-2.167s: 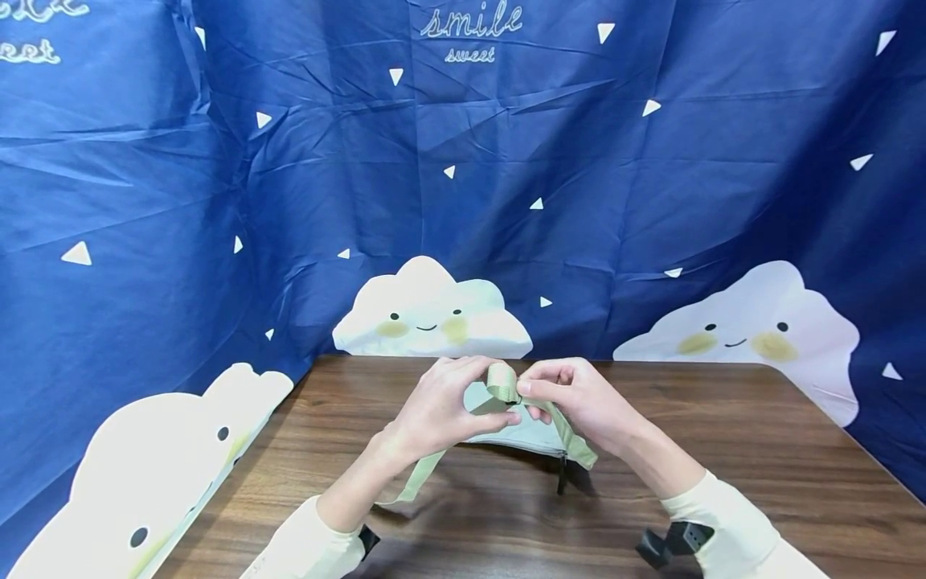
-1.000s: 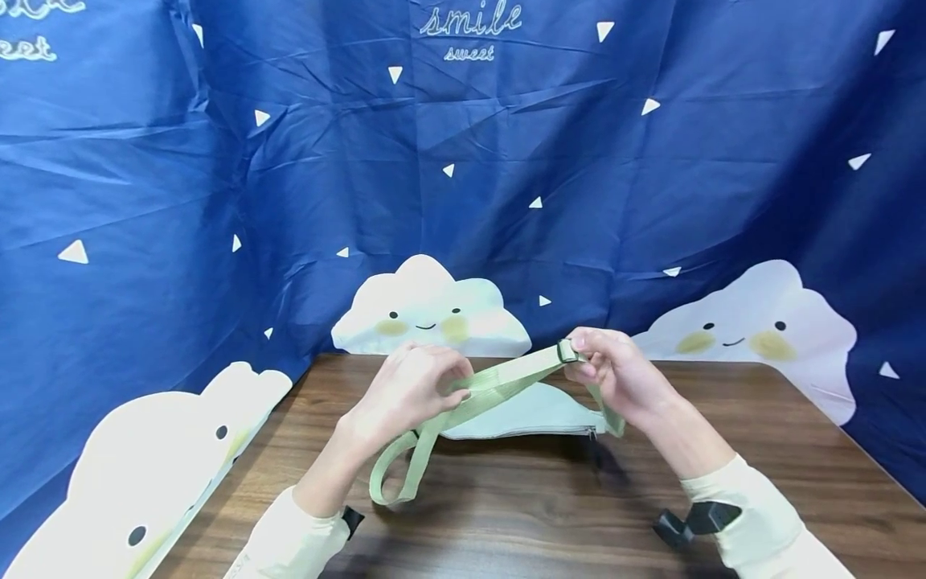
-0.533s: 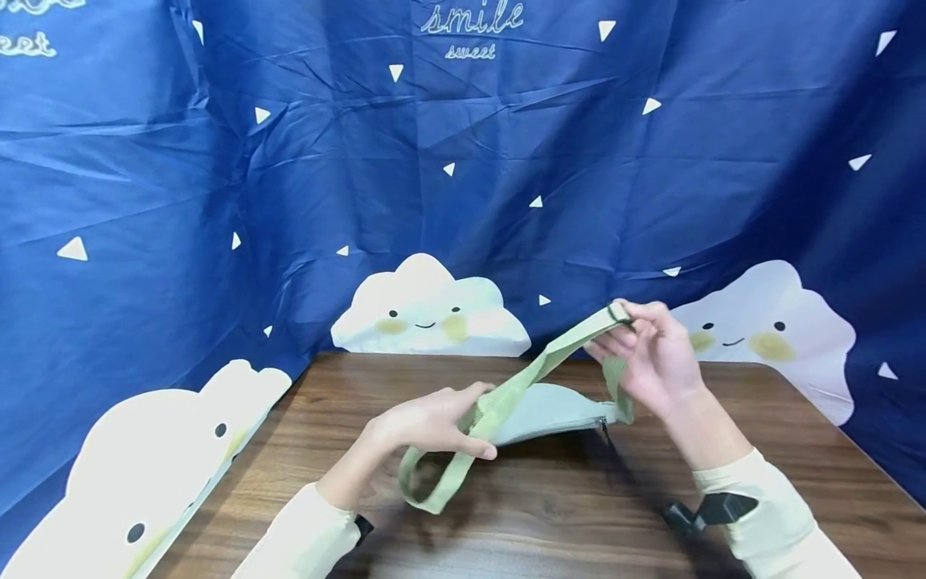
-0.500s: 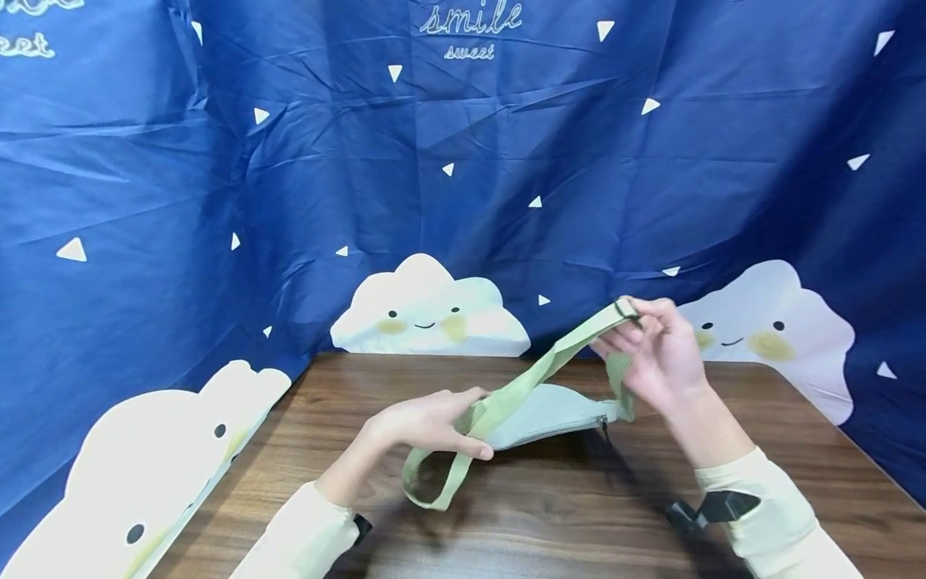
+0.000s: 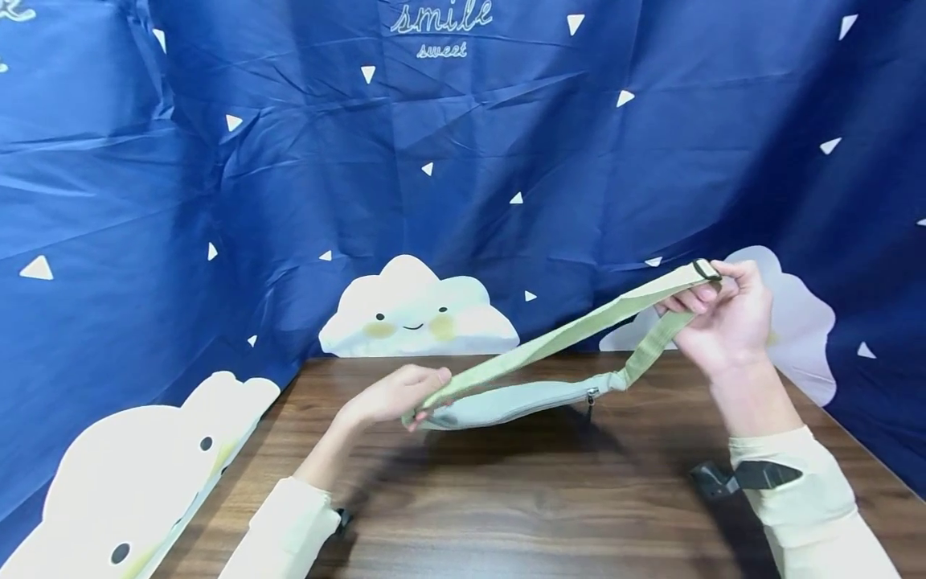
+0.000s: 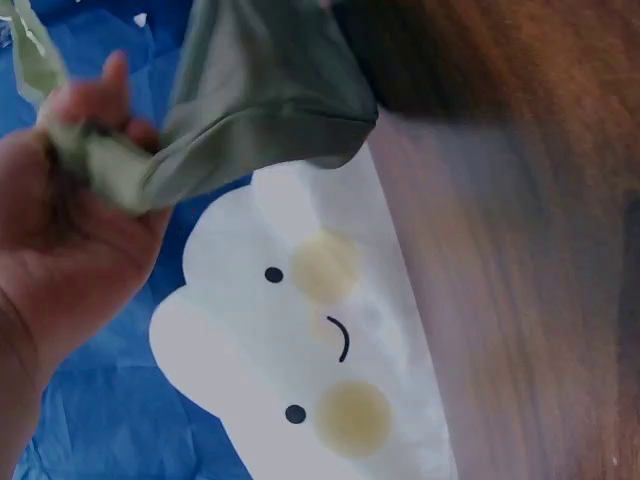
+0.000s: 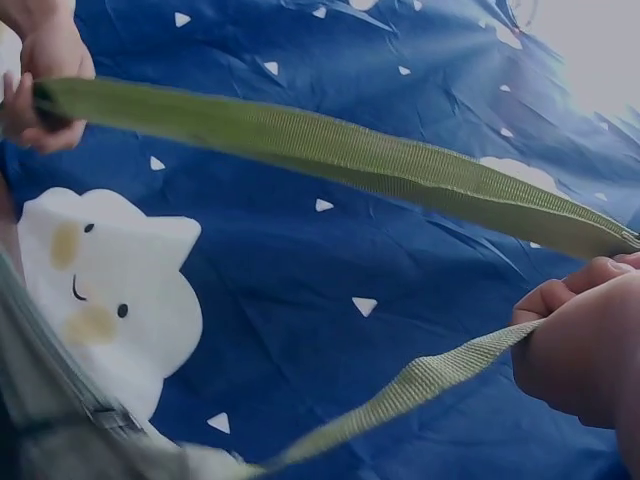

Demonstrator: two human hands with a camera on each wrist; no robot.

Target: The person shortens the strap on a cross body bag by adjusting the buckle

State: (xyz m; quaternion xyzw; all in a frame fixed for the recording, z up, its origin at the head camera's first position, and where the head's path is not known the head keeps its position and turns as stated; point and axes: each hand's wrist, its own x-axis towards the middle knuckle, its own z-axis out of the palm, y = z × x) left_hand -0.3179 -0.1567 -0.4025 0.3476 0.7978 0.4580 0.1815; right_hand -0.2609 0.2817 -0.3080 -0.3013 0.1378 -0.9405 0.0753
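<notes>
A pale green waist bag [image 5: 517, 400] hangs low over the table between my hands, its zipper pull [image 5: 591, 400] dangling at the right end. My left hand [image 5: 394, 392] grips the strap beside the bag's left end; in the left wrist view the fingers curl round the webbing near the grey-green bag body [image 6: 270, 100]. Raised higher at the right, my right hand [image 5: 734, 318] pinches the strap at its black slider buckle [image 5: 706, 270]. The light green strap [image 5: 571, 334] runs taut between both hands. A second length [image 7: 400, 395] drops from the right hand to the bag.
The brown wooden table [image 5: 499, 507] spreads beneath the hands. Behind it and to the left hangs a dark blue cloth [image 5: 463, 201] printed with white clouds and triangles. Black straps, one on each wrist, show at the sleeves, the right one [image 5: 767, 474] clearest.
The hands have drawn apart: the right moved up and right with the buckle, the left slightly left. The drooping strap loop at the left is gone, and the strap is now stretched long.
</notes>
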